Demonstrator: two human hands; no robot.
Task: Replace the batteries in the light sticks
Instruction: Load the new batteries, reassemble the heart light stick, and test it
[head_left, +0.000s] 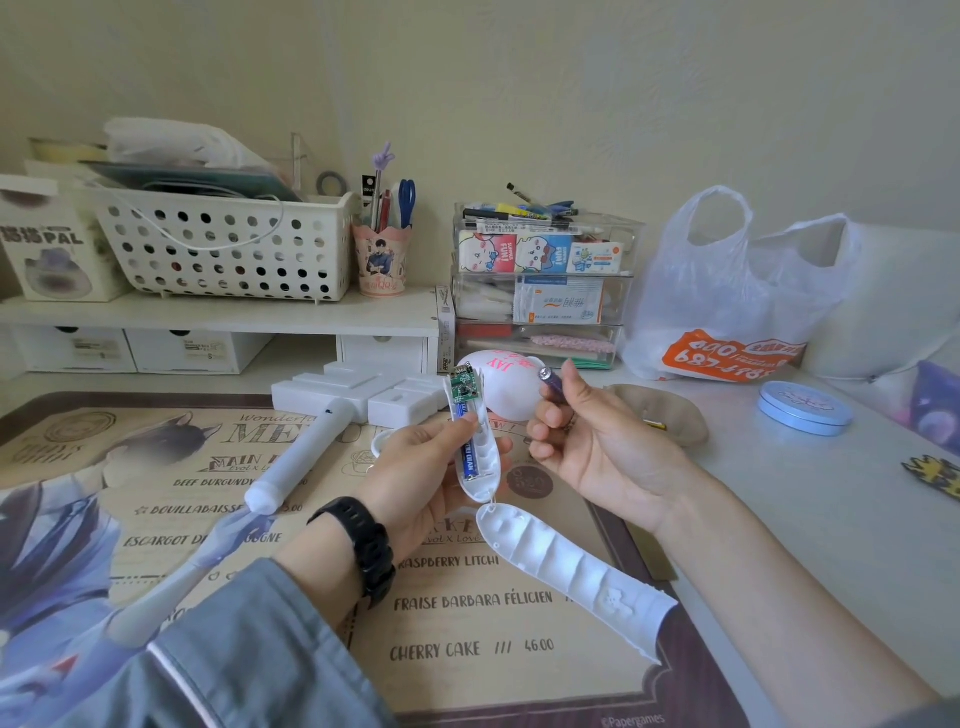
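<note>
Left hand (415, 467) grasps opened light stick (474, 441), battery bay long axis upright, empty slot facing right. Right hand (587, 441) pinches loose battery (551, 385) just beside, tilted.

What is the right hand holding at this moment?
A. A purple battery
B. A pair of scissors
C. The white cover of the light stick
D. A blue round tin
A: the right hand pinches a purple battery by its lower part, with the metal end up, next to the open light stick held in the left hand.
</note>
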